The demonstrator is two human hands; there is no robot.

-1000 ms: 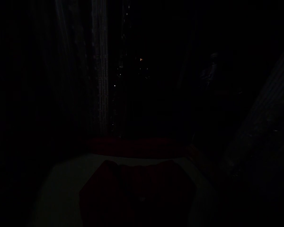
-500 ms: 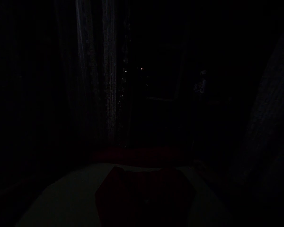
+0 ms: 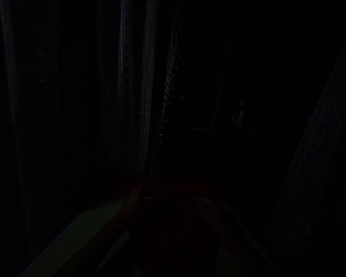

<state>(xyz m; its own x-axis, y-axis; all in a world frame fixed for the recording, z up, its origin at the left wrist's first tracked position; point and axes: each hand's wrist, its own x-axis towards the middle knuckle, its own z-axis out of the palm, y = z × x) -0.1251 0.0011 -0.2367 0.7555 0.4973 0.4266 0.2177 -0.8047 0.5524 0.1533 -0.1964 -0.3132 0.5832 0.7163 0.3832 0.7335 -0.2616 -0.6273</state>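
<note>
Barely lit: both hands (image 3: 135, 202) reach onto dark red cloth (image 3: 173, 231); grip indiscernible. Cloth likely soft, light; take edges.

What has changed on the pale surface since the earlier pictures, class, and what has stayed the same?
Two forearms have come in from below: the left hand and right hand now reach onto the dark red cloth, which looks bunched; whether they grip it is too dark to tell. The view has shifted. The pale surface and curtain remain.
</note>
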